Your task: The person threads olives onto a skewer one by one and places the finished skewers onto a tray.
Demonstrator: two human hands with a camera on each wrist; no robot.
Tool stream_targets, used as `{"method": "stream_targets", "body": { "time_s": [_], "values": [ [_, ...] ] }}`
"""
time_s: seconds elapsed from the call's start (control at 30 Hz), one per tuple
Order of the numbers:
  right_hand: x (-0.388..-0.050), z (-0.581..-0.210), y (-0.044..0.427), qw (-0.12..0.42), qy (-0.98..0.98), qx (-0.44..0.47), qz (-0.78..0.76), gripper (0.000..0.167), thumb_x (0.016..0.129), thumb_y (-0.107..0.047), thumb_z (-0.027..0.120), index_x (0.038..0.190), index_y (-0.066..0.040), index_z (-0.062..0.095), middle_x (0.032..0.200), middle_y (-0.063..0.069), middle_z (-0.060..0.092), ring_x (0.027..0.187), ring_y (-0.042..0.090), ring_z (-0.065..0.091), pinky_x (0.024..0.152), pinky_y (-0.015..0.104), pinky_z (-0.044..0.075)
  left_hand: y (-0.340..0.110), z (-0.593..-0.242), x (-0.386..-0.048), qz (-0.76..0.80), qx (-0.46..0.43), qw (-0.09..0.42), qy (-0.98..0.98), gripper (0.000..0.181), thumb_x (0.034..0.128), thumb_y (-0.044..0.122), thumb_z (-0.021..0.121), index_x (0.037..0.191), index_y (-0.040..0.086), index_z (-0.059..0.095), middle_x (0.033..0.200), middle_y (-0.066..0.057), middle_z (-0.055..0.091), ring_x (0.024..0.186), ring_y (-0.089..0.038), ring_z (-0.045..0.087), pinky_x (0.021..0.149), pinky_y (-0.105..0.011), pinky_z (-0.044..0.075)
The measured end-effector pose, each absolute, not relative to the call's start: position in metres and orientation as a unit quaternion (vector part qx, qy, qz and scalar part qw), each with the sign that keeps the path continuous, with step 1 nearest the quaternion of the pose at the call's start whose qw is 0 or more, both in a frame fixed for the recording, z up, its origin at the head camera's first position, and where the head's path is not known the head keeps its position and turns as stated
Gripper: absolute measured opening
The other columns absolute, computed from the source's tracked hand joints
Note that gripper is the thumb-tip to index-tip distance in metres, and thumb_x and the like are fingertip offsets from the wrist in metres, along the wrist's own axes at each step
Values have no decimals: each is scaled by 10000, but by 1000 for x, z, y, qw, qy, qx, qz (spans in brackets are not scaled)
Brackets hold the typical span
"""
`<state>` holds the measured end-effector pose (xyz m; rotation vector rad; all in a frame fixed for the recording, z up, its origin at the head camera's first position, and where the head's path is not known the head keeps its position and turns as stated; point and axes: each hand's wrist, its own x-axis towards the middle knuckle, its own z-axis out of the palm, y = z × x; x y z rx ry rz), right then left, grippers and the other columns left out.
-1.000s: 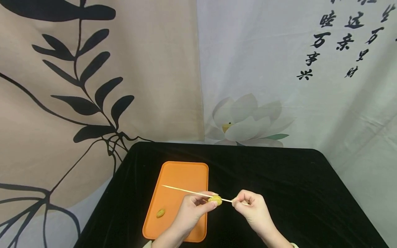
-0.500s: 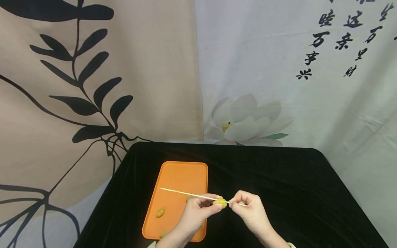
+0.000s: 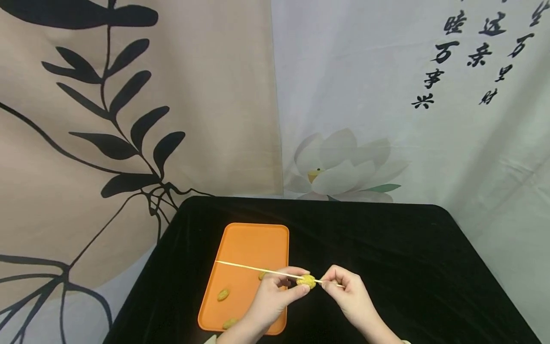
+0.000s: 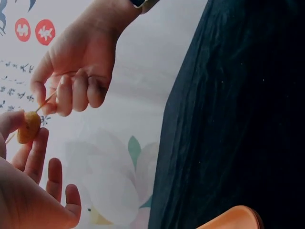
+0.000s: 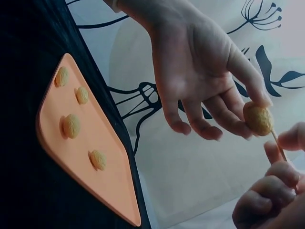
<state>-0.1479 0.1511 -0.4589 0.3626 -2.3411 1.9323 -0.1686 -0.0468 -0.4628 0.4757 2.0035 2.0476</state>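
My left hand (image 3: 272, 298) pinches a wrinkled yellow-green, date-like fruit (image 3: 306, 281) between thumb and fingers. A thin wooden skewer (image 3: 249, 266) runs through the fruit, its long pointed part reaching left over the orange tray. Just to the right, my right hand (image 3: 354, 296) pinches the skewer's short end close to the fruit. In the left wrist view the fruit (image 4: 29, 128) sits between left thumb and fingertips, with the right hand (image 4: 78, 62) above it. From the right wrist, the fruit (image 5: 258, 118) appears on the skewer between both hands.
An orange tray (image 3: 245, 239) lies on the black-covered table (image 3: 408, 263), left of the hands. Several similar fruits rest on it, among them one (image 5: 71, 126) near its middle and another (image 5: 98, 160). Printed cloths (image 3: 215, 95) hang behind the table.
The fruit and left hand have shifted right, toward the right hand, so less skewer shows between them. The skewer's pointed end has moved left. Tray fruits formerly hidden by the left hand now show.
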Motion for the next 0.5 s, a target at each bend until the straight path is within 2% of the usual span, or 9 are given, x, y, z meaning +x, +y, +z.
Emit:
{"method": "stream_targets", "body": {
  "time_s": [0.13, 0.27, 0.4, 0.5],
  "values": [
    [-148, -463, 160, 54, -757, 113, 642, 140, 869, 50, 603, 793, -66, 619, 589, -91, 410, 505, 19, 349, 423, 265, 331, -48, -464, -170, 687, 177, 123, 694, 272, 872, 151, 721, 1138, 100, 699, 1095, -29, 680, 964, -245, 567, 819, -354, 413],
    [-148, -469, 175, 66, -731, 73, 676, 150, 870, 84, 569, 786, -38, 592, 561, -63, 354, 458, 81, 298, 384, 277, 255, -60, -471, -180, 656, 189, 123, 720, 295, 894, 189, 701, 1179, 118, 679, 1151, -47, 677, 1057, -243, 567, 876, -385, 368],
    [-146, -477, 195, 76, -702, 31, 707, 168, 880, 102, 522, 772, -15, 577, 544, -36, 310, 446, 178, 221, 388, 332, 199, -86, -487, -196, 625, 134, 103, 762, 302, 906, 266, 690, 1169, 118, 683, 1096, -50, 690, 1026, -187, 580, 869, -365, 392],
    [-141, -484, 210, 82, -685, -4, 724, 202, 887, 110, 486, 759, -21, 571, 531, -37, 316, 462, 252, 185, 399, 358, 191, -105, -502, -206, 577, 103, 70, 807, 275, 909, 303, 684, 1128, 138, 700, 1037, 7, 694, 992, -165, 591, 862, -382, 430]
  ]
}}
